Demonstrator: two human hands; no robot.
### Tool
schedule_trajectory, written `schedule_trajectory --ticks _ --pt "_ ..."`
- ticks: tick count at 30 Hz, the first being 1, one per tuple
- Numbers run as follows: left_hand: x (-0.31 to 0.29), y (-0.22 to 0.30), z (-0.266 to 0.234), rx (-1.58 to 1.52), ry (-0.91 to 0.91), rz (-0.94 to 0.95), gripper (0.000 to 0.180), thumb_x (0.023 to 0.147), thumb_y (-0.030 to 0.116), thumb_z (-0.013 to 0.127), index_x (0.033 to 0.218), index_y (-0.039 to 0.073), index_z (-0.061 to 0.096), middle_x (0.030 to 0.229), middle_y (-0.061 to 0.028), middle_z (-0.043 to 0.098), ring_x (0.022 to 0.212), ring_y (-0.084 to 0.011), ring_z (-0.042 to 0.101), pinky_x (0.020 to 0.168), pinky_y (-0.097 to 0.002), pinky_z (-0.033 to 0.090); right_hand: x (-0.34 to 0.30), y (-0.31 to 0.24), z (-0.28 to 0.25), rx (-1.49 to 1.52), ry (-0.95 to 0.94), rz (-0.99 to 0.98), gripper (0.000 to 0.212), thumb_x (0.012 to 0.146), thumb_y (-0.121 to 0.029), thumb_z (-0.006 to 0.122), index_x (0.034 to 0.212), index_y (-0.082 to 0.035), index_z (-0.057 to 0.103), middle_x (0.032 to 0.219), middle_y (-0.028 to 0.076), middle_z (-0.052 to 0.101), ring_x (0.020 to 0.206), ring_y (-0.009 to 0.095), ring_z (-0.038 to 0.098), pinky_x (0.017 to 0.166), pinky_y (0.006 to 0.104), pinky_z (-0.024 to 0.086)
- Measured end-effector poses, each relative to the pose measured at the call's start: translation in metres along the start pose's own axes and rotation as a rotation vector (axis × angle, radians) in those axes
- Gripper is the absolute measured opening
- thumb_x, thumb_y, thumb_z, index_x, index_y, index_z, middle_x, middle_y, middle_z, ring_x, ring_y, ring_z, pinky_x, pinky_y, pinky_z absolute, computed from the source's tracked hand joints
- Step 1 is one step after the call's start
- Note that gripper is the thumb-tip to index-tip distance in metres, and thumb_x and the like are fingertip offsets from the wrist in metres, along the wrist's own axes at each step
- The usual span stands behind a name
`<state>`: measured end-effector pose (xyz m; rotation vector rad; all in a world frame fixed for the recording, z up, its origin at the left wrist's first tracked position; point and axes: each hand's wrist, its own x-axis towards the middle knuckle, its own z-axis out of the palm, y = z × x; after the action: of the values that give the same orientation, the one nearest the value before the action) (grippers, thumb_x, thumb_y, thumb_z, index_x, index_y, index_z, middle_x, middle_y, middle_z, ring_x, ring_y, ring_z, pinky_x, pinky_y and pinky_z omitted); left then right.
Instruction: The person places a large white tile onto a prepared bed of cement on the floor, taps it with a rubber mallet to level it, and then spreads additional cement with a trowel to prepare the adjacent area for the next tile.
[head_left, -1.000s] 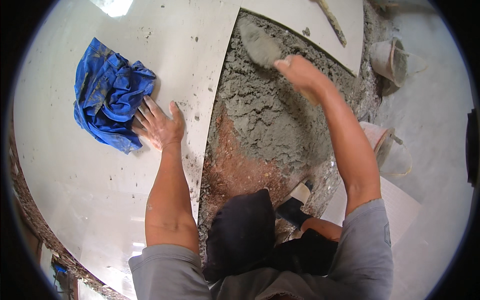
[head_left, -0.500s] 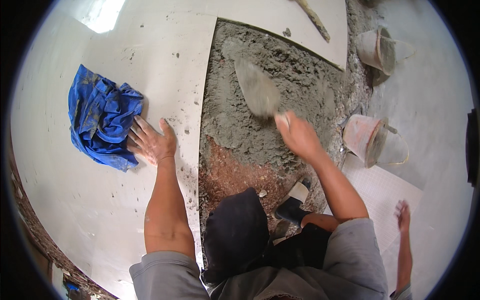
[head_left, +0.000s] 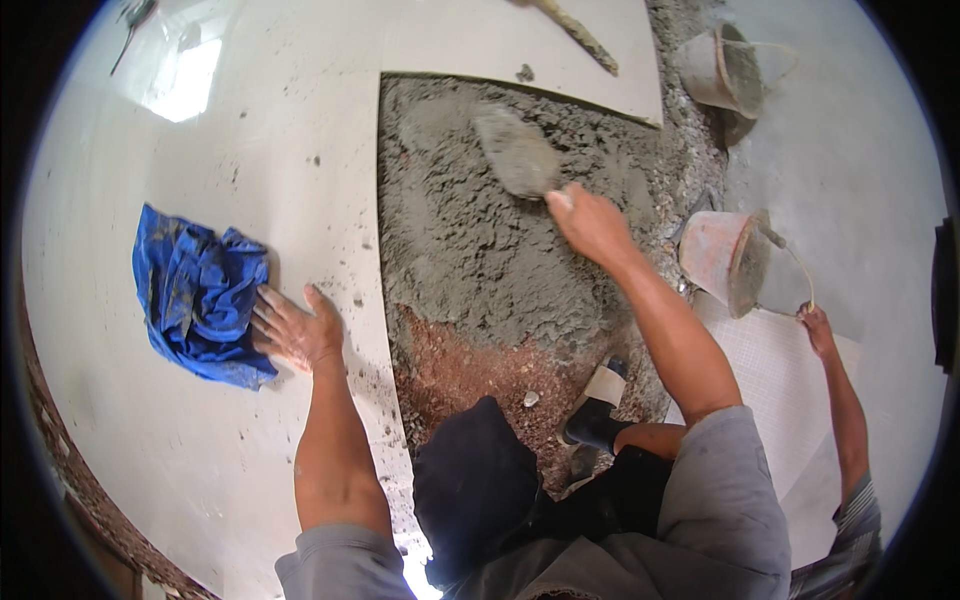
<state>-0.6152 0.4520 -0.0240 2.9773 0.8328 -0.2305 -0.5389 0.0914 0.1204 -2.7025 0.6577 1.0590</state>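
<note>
My right hand (head_left: pixel 597 225) is closed around the handle of a trowel (head_left: pixel 519 155). Its mortar-smeared blade, blurred by motion, lies over the grey wet mortar (head_left: pixel 470 250) and points toward the far left. I cannot tell how firmly the blade touches the mortar. On the pale floor tile (head_left: pixel 300 160) to the left, my left hand (head_left: pixel 305 330) rests flat with its fingers spread. Its fingertips are against a crumpled, dirty blue cloth (head_left: pixel 205 300).
A wooden-handled tool (head_left: pixel 578 38) lies on the far tile (head_left: pixel 620 85). Two mortar-stained buckets (head_left: pixel 712 250) (head_left: pixel 708 72) stand at the right. A co-worker's hand (head_left: pixel 817 328) holds the nearer bucket's handle above a tile (head_left: pixel 770 375). Reddish rubble (head_left: pixel 470 365) shows nearer me.
The trowel has moved right and farther away over the mortar. A co-worker's hand has reached the nearer bucket's handle. My view has shifted; my left hand stays by the cloth.
</note>
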Motion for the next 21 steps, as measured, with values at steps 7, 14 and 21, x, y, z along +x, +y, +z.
schedule_trajectory --ticks 7,14,21 --pt "0.001 -0.001 0.005 -0.018 0.123 0.054 0.077 0.09 0.054 0.039 0.149 0.009 0.018 0.154 -0.0153 0.02 0.143 -0.0325 0.014 0.112 -0.057 0.006 0.063 0.043 -0.006 -0.075 0.177 -0.049 0.046 0.095 -0.04 0.036 0.111 -0.001 0.054 0.105 0.022 0.064 0.099 0.036 0.061 0.085 0.0502 0.046" --pt "0.0 -0.003 0.006 0.038 0.083 0.026 0.077 0.091 0.056 0.036 0.15 0.012 0.016 0.154 -0.0145 0.021 0.143 -0.0301 0.015 0.112 -0.0538 0.007 0.006 0.121 -0.002 0.013 0.24 0.066 0.051 0.095 -0.046 0.037 0.114 -0.002 0.053 0.099 0.022 0.064 0.092 0.038 0.062 0.082 0.0498 0.046" --pt "0.005 -0.009 0.021 0.125 0.123 0.01 0.074 0.092 0.059 0.031 0.15 0.014 0.018 0.154 -0.0152 0.022 0.143 -0.0299 0.016 0.111 -0.0538 0.012 0.043 0.106 0.008 -0.112 0.274 -0.126 0.047 0.096 -0.045 0.034 0.103 -0.003 0.053 0.097 0.02 0.065 0.092 0.036 0.063 0.08 0.0485 0.048"
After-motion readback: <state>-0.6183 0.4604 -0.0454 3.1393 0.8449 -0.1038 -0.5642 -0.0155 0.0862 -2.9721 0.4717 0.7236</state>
